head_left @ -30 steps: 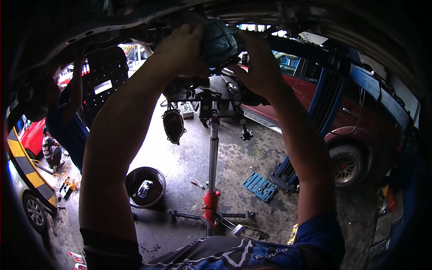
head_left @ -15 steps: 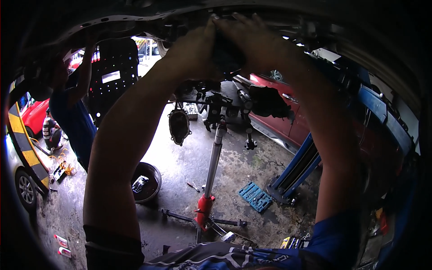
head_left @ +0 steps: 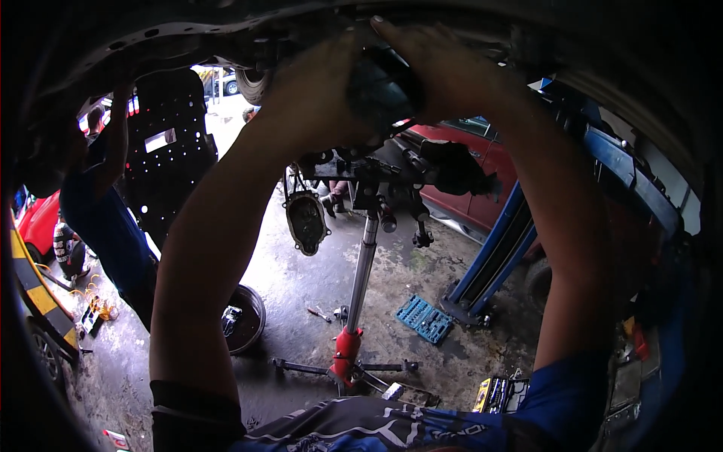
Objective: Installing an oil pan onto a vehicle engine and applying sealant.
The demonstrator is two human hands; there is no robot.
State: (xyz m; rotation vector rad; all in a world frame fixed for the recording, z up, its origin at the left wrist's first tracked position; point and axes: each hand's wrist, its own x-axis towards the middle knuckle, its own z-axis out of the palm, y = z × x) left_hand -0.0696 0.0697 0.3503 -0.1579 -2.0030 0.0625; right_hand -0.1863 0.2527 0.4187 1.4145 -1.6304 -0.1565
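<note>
Both my arms are raised under the dark underside of a vehicle (head_left: 188, 38). Between my hands is a dark, rounded, slightly shiny part (head_left: 385, 87); its kind is too dark to tell. My right hand (head_left: 448, 71) curls round its right side, one finger stretched up over the top. On its left side lies my left hand (head_left: 320, 90), blurred, its fingers lost in shadow. Just below stands a transmission jack with a chrome post (head_left: 364, 271) and a red base (head_left: 347, 354). An oval, open-faced metal housing (head_left: 305, 222) hangs left of the post.
A co-worker in blue (head_left: 105, 218) reaches up at left, beside a perforated black panel (head_left: 162, 173). On the floor are a round black basin (head_left: 256, 320), a blue socket case (head_left: 425, 319) and another tool set (head_left: 501, 394). A blue lift post (head_left: 493, 267) rises at right before a red car (head_left: 493, 169).
My view has shifted slightly, so the floor items sit differently. My hands have spread a little, and more of the dark rounded part shows between them. The co-worker's arms stay raised.
</note>
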